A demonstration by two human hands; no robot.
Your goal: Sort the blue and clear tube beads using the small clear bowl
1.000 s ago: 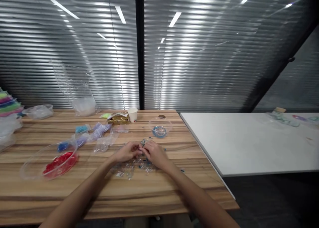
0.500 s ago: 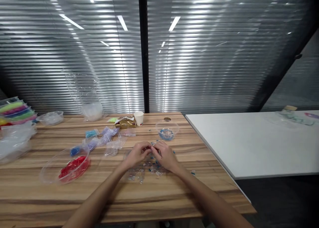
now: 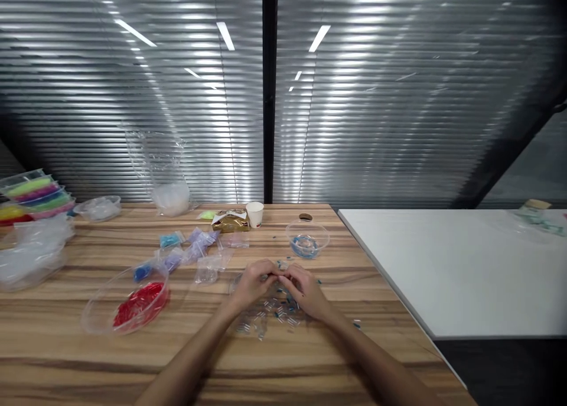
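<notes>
My left hand (image 3: 258, 283) and my right hand (image 3: 305, 288) meet fingertip to fingertip above the wooden table. Both are closed in a pinch; whatever sits between the fingers is too small to make out. Under and around them lie many small clear and blue tube-like pieces (image 3: 283, 316), which look like capsule halves. Just beyond my right hand stands a clear round bowl (image 3: 325, 237) with blue pieces (image 3: 305, 246) at its bottom. A clear plastic item (image 3: 234, 283), partly hidden, lies beside my left hand.
To the left, a large clear bowl (image 3: 95, 311) holds red pieces (image 3: 140, 304). Behind it are plastic bags, some purple (image 3: 199, 244). A gold packet (image 3: 230, 221) and paper cup (image 3: 254, 215) stand at the back. Stacked colourful containers (image 3: 35, 193) are far left; a white table (image 3: 465, 276) adjoins right.
The whole view has shifted slightly, so everything appears a little further right and lower. My hands stay pinched together over the small pieces.
</notes>
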